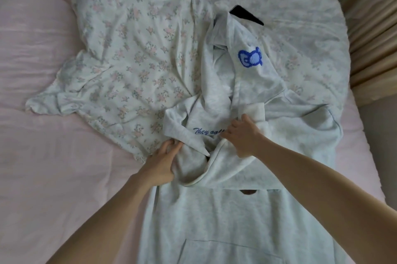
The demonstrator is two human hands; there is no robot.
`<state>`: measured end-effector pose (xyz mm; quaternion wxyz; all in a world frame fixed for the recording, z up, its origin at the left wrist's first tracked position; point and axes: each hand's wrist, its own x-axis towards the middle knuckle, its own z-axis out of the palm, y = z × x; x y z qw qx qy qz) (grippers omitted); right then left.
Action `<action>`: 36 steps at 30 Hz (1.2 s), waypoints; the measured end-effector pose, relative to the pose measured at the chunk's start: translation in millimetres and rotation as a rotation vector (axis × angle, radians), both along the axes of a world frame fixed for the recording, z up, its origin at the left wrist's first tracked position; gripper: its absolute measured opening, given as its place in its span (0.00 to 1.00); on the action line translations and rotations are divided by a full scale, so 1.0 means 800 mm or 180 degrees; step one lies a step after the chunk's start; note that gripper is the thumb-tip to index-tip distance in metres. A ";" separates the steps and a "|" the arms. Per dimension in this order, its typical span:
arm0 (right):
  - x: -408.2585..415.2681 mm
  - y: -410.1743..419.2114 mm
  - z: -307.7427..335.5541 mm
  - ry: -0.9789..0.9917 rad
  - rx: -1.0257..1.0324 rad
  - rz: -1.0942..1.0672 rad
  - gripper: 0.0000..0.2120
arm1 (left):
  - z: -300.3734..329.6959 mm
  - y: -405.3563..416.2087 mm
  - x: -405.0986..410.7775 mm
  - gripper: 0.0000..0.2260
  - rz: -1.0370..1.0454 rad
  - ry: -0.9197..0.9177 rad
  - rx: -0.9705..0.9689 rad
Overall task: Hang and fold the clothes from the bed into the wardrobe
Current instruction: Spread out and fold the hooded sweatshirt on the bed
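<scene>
A pale grey hoodie [225, 210] lies crumpled on the bed, front pocket toward me, blue script on its chest and a blue patch [250, 57] on one sleeve. My left hand [162, 165] grips a bunch of its fabric at the left of the neck area. My right hand [242, 135] holds folded fabric near a sleeve cuff [255, 113] at the middle. The upper sleeve stretches away toward the far side of the bed.
A floral white cover [129, 59] is spread under and beyond the hoodie on the pink sheet [43, 135]. A black object [245, 13] pokes out past the sleeve tip. Beige curtain folds [373, 27] hang at the right edge.
</scene>
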<state>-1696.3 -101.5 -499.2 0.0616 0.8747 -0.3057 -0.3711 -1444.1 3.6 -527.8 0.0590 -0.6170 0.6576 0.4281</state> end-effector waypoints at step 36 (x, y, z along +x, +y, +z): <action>-0.013 0.048 0.002 -0.1349 -0.0322 -0.3099 0.28 | 0.005 -0.066 0.056 0.18 0.0578 -0.0493 -0.1491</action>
